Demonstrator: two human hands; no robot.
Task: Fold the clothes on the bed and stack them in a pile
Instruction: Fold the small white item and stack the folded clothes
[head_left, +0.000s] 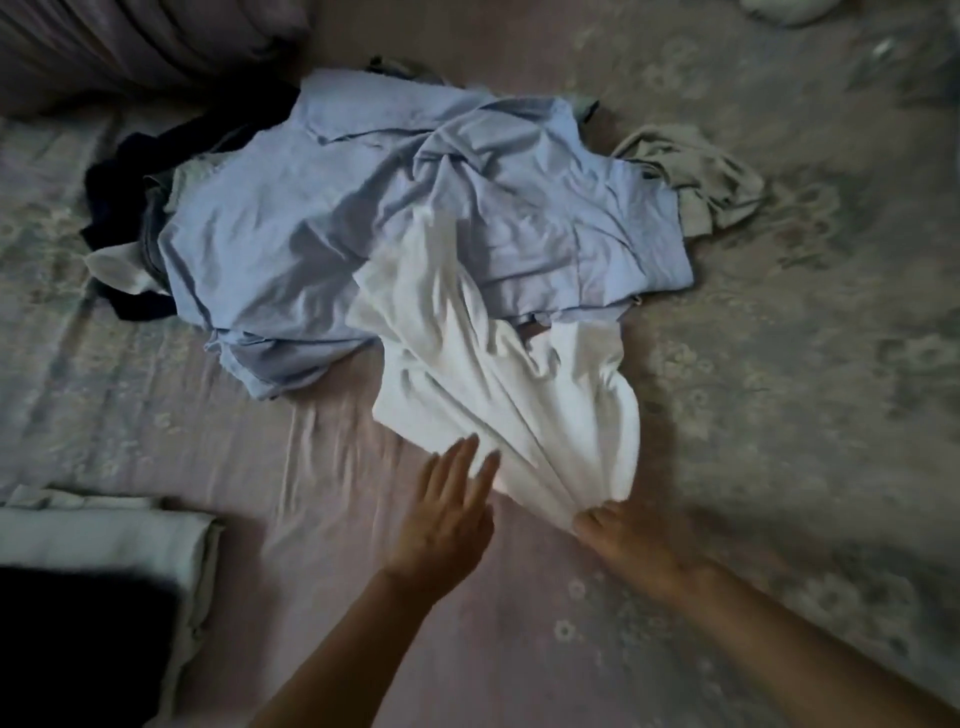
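No readable text, label, brand, number or sign shows on any garment or on the bedding.

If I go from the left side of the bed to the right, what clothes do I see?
Folded pile → dark navy garment → light blue shirt → white garment gripped by the right hand → beige garment.

- A pale pink bed sheet (363, 597) with a faint floral print is spread across the bed and is creased near the middle.
- A striped pillow or bolster (130, 47) is seen at the far left corner.
- A blurred whitish object (784, 10) is cut off by the top edge.
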